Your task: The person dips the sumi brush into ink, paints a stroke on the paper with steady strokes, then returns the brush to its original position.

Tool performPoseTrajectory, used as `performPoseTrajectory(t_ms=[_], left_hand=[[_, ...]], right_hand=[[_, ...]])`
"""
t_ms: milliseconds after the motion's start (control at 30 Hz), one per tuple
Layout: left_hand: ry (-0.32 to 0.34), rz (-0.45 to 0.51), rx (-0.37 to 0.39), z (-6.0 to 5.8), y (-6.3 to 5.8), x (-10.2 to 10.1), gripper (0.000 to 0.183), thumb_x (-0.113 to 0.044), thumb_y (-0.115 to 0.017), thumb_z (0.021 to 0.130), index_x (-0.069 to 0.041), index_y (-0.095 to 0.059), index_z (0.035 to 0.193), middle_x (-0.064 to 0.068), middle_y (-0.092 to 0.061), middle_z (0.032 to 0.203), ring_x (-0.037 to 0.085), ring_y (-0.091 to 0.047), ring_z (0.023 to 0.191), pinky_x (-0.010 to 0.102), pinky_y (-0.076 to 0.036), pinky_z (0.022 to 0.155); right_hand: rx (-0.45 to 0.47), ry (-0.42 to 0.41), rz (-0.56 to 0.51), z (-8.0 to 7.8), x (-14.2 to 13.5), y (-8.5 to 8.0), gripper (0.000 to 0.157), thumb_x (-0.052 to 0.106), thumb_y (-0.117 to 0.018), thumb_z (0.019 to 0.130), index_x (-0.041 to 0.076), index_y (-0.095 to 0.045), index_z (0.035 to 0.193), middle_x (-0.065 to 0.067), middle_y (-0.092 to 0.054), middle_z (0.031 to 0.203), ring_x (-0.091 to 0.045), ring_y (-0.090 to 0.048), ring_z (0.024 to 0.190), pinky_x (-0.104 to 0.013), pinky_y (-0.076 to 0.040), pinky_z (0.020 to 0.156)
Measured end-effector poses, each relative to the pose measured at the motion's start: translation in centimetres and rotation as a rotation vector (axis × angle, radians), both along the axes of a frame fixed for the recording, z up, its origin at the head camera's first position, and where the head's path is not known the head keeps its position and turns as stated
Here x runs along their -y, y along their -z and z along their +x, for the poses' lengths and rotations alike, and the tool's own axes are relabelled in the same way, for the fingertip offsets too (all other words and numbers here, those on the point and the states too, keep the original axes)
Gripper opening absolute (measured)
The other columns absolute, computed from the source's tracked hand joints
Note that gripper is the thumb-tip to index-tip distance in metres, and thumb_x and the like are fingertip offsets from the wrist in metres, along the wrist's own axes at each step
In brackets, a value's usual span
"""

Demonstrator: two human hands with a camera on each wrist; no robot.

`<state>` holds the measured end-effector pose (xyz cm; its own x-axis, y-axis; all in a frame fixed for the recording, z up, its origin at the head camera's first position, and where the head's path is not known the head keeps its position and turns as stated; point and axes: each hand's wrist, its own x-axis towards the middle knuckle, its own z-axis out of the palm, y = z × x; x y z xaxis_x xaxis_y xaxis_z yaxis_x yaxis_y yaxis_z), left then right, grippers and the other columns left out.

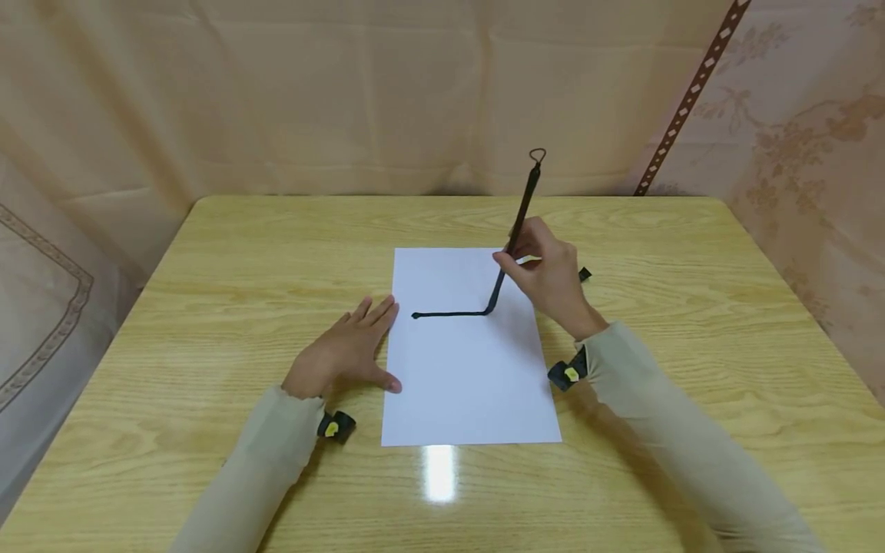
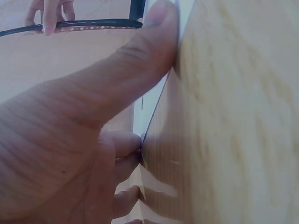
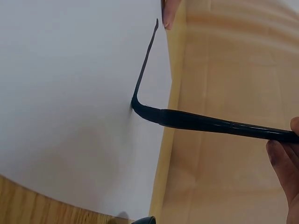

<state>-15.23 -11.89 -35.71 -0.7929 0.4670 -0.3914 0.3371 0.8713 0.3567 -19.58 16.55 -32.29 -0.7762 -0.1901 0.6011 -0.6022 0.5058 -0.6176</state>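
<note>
A dark calligraphy brush (image 1: 522,209) with a hanging loop at its top is pinched near mid-handle by my right hand (image 1: 549,276). The brush leans, and its bent, inked tip (image 3: 142,109) touches the white paper (image 1: 470,384). From that tip a thin black stroke (image 1: 449,313) runs left across the sheet and finishes in a small blob. My left hand (image 1: 349,349) lies with spread fingers at the paper's left edge, its thumb and fingertips touching the sheet's border. In the left wrist view, the left thumb (image 2: 140,51) presses along that edge.
A light wood-grain table (image 1: 207,322) bears the paper. Behind it hangs a beige curtain (image 1: 332,100), with patterned cloth (image 1: 795,138) at the right. Dark wrist mounts (image 1: 568,372) are strapped at both cuffs. A bright glare lies on the tabletop below the paper.
</note>
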Motion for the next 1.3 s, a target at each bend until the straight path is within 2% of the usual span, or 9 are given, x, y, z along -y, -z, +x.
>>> performPoseTrajectory(t_ms=[300, 800, 1300], left_hand=[[-0.002, 0.004, -0.001, 0.0, 0.0, -0.1, 0.12, -0.05, -0.078, 0.071, -0.007, -0.002, 0.154, 0.006, 0.004, 0.162, 0.035, 0.008, 0.147, 0.057, -0.008, 0.117], [0.007, 0.011, -0.002, -0.1, 0.2, 0.1, 0.12, -0.051, -0.078, 0.072, -0.007, -0.001, 0.154, 0.007, 0.004, 0.162, 0.036, 0.009, 0.147, 0.058, -0.007, 0.117], [0.011, 0.013, 0.0, -0.1, 0.1, 0.3, 0.119, -0.051, -0.077, 0.072, -0.007, -0.002, 0.154, 0.007, 0.004, 0.162, 0.037, 0.008, 0.147, 0.058, -0.006, 0.117]], right_hand=[[0.01, 0.026, 0.012, 0.0, -1.0, 0.0, 0.028, 0.001, -0.073, 0.081, -0.006, -0.053, 0.099, -0.016, -0.068, 0.082, -0.026, -0.068, 0.073, -0.005, -0.048, 0.059], [-0.033, 0.042, 0.032, 0.1, -2.0, 0.0, 0.025, 0.002, -0.073, 0.081, -0.005, -0.054, 0.097, -0.014, -0.067, 0.08, -0.019, -0.066, 0.069, -0.007, -0.048, 0.056], [-0.056, 0.046, 0.045, -0.1, -1.8, -0.2, 0.026, 0.001, -0.072, 0.081, -0.006, -0.054, 0.098, -0.015, -0.067, 0.079, -0.023, -0.066, 0.069, -0.005, -0.048, 0.057]])
